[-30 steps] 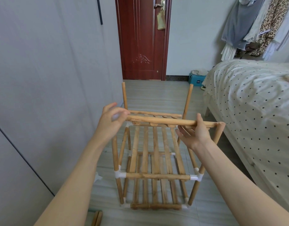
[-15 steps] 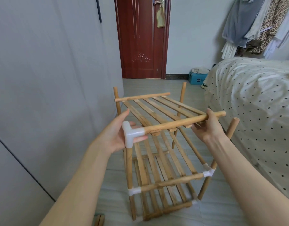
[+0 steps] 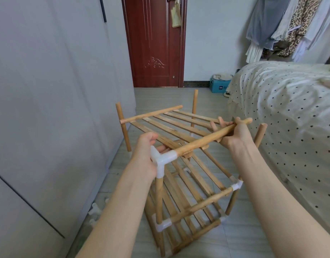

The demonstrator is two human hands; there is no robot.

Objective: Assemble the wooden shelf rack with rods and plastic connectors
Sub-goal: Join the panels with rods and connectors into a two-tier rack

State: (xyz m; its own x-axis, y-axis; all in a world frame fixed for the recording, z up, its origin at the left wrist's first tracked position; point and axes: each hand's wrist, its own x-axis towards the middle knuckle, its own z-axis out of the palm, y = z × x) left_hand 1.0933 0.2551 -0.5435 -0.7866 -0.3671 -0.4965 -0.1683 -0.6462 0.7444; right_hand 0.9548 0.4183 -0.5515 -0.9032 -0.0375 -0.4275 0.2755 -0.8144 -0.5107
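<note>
- Standing along the left edge, a grey wardrobe wall [image 3: 48,108] borders the tiled floor [image 3: 244,239], with loose white connector pieces [image 3: 94,211] lying at its foot.
- Left hand [image 3: 145,155] curls around the white plastic corner connector [image 3: 161,161], fingers wrapped behind it, at the top of the near-left upright rod [image 3: 159,202].
- Wooden shelf rack [image 3: 188,202] stands tilted on the floor between the two forearms, its two lower slatted tiers joined by white connectors.
- Slatted top shelf [image 3: 166,125] is held above the rack, sloping up to the right; its near rail [image 3: 207,139] is seated in the corner connector at the left end.
- Far uprights [image 3: 123,127] rise bare beside the far rail of the shelf.
- Right hand [image 3: 235,135] grips the right part of the near rail, fingers curled over it and onto the slats; the rail's end is not on the near-right upright [image 3: 260,135], which stands just beside the hand.
- Polka-dot bed [image 3: 290,127] fills the right side.
</note>
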